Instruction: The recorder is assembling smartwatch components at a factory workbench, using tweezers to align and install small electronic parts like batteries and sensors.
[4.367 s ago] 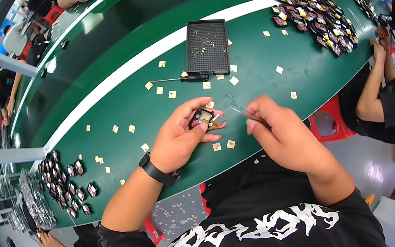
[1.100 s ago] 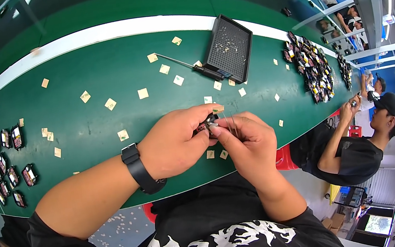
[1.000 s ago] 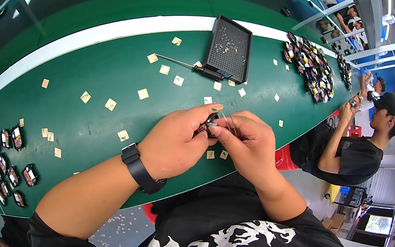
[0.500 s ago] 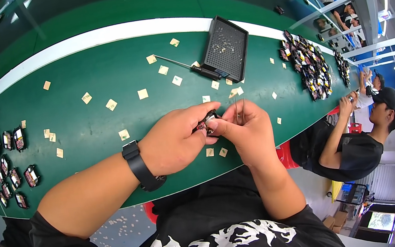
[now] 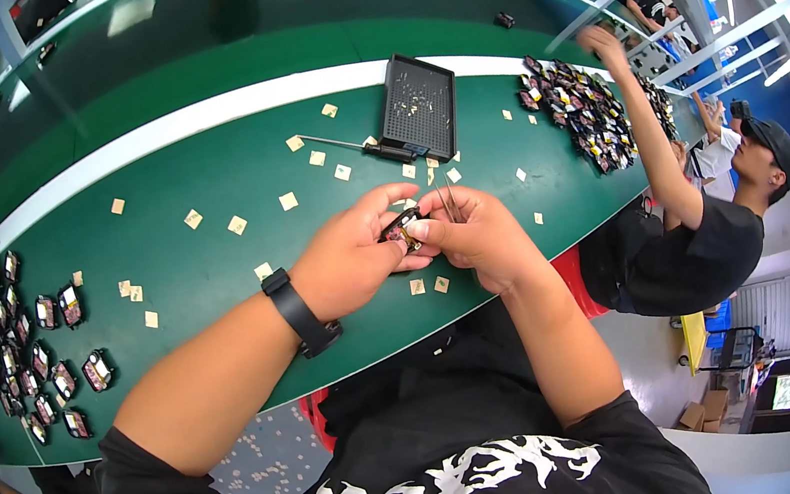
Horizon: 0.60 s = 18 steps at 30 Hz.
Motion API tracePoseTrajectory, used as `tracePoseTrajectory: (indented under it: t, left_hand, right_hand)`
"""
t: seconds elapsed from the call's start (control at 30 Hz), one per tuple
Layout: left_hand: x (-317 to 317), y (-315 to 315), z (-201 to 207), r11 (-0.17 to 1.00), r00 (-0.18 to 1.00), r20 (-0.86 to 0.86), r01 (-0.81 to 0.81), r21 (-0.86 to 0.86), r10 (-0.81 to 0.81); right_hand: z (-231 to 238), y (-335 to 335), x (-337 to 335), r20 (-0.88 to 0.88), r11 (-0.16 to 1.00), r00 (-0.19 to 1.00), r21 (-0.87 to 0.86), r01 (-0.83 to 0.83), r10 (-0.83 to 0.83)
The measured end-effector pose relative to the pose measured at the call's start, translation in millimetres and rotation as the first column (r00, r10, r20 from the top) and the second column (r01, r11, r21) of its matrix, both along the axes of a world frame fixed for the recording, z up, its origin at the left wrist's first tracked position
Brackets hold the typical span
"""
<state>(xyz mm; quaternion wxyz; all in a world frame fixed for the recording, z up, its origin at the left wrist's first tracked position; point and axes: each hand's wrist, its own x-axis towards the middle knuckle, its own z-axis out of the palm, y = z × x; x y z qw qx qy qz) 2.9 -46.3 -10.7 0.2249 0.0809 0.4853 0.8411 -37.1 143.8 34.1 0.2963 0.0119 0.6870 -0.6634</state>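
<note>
**Both hands on one small part**

We pinch a small dark part [image 5: 402, 229] in the left hand [image 5: 348, 259] above the desk's [image 5: 210, 222] near edge, tilted up, likely for access. Right hand [image 5: 479, 235] fingers press together on tweezers [image 5: 450, 204] at the part. Tan squares [image 5: 237, 225] lie scattered; black tray [image 5: 418, 107] sits by the far edge.

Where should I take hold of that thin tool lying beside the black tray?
Probably by the thick dark handle, the end next to the black tray. The tool lies flat on the green table, so come from above and pinch across the handle; the thin shaft gives less grip.
</note>
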Motion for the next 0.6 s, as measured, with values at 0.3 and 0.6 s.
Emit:
tracePoseTrajectory:
  t: [0.3,0.6]
  left_hand:
    - [-2,17,-5,0.935,0.973,-0.153,-0.213,-0.285,0.176]
    - [0,15,-2,0.923,0.975,-0.124,-0.217,-0.317,0.187]
  right_hand:
    - [-10,8,8,-0.088,0.998,0.994,0.015,0.066,-0.065]
    - [-12,19,9,-0.083,0.998,0.996,-0.052,-0.027,0.023]
